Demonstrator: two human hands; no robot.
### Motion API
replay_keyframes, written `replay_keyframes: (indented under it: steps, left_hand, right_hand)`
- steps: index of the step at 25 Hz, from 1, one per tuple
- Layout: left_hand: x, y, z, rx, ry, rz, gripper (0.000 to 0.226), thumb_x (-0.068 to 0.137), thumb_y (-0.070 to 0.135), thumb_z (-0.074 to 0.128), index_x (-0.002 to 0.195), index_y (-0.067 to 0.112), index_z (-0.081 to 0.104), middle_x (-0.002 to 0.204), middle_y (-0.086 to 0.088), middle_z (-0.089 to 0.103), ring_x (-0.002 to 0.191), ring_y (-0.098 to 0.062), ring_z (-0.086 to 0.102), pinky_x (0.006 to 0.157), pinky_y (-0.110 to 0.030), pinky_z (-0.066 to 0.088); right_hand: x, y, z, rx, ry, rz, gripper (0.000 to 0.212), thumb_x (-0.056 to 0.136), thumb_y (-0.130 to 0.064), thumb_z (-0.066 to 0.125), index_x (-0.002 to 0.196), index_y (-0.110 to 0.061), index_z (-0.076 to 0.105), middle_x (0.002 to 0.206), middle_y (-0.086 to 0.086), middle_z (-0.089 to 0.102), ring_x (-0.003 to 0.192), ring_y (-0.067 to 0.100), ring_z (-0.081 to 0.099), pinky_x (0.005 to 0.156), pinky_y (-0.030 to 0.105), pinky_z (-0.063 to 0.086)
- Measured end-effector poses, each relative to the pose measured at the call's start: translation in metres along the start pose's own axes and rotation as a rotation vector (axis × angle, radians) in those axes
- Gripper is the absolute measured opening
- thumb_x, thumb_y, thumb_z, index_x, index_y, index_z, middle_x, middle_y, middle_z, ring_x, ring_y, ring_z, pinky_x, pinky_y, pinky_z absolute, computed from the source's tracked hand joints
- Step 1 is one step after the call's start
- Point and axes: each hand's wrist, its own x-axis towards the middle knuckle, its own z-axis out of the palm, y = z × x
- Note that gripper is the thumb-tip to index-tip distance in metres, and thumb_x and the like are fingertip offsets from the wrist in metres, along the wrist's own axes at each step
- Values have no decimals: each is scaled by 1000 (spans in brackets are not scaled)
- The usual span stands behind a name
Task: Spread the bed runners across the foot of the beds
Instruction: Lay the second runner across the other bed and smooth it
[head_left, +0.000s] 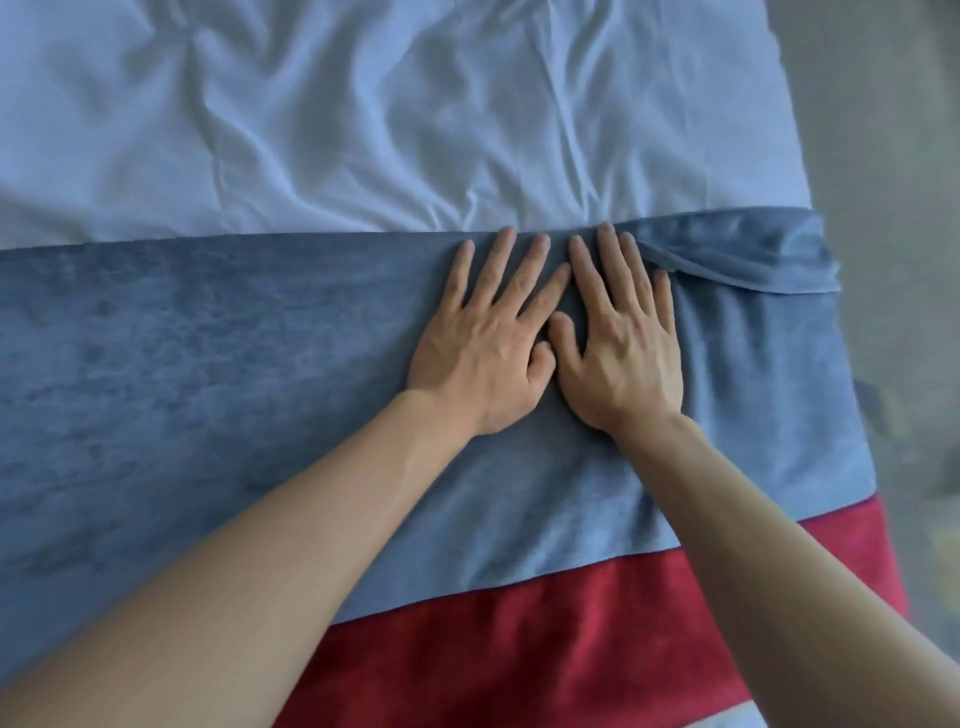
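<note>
Pressing flat, side by side, left hand (485, 348) and right hand (621, 343) rest palms-down on blue bed runner (208, 364), fingers (605, 260) straight, spread, grasping nothing. Runner lies across bed (363, 114), overlapping red runner (519, 639); its right far corner is folded over.

Blue runner (208, 364) overlaps red runner (519, 639), corner folded.

Two bare hands, left (480, 358) and right (621, 353); one blue plush bed runner (208, 364); one red plush bed runner (493, 634); one creased white bed sheet (337, 114).
</note>
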Motion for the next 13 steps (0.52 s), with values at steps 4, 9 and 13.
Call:
replay_keyframes:
  steps: [4,9,13]
  left_hand:
    - [41,37,5,19,16,6,68,91,40,31,156,24,20,164,-9,12,151,-34,4,120,-57,5]
    - [82,78,5,26,24,-36,69,94,41,31,157,18,12,164,-12,8,151,-33,3,120,-57,4]
    - [97,108,2,-11,189,87,58,96,21,38,153,15,29,160,-11,26,148,-30,22,120,-52,15]
  right_hand:
    - [11,53,-13,26,1,15,68,95,-48,37,157,-24,23,165,4,15,153,18,7,125,41,4]
    - [0,92,-29,123,258,6,45,93,-21,56,136,-7,56,146,14,48,138,32,42,116,47,29]
    - [-27,106,-27,126,320,46,28,94,-19,56,116,-8,69,121,9,64,113,30,58,102,42,42]
